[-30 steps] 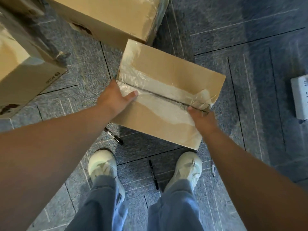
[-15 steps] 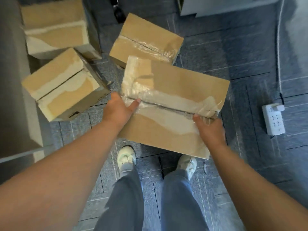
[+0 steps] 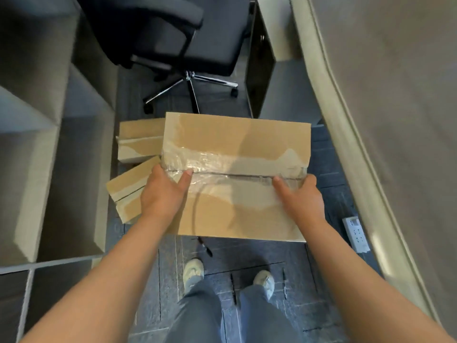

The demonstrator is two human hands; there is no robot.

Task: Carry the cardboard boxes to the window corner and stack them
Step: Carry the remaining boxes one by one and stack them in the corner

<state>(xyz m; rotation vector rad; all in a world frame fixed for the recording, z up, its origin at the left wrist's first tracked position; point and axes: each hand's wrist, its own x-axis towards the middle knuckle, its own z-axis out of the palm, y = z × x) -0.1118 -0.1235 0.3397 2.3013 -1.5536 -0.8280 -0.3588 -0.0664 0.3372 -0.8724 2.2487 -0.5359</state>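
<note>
I hold a taped cardboard box point(image 3: 237, 144) level at about waist height over the floor. My left hand point(image 3: 163, 194) grips its left side with the thumb on the tape seam. My right hand point(image 3: 300, 196) grips its right side the same way. Two more cardboard boxes sit on the floor to the left, partly hidden behind the held one: a far box point(image 3: 139, 142) and a near tilted box point(image 3: 129, 191).
A black office chair point(image 3: 183, 43) with a chrome base stands straight ahead. Grey shelving point(image 3: 37, 134) lines the left. A desk panel point(image 3: 284, 90) and a pale curved surface point(image 3: 385, 120) close the right. A white power strip point(image 3: 356, 233) and several pens point(image 3: 205, 246) lie on the carpet.
I have risen and turned with the box, which now sits higher and squared to me. The floor boxes have dropped behind its left edge, and the chair has come into view.
</note>
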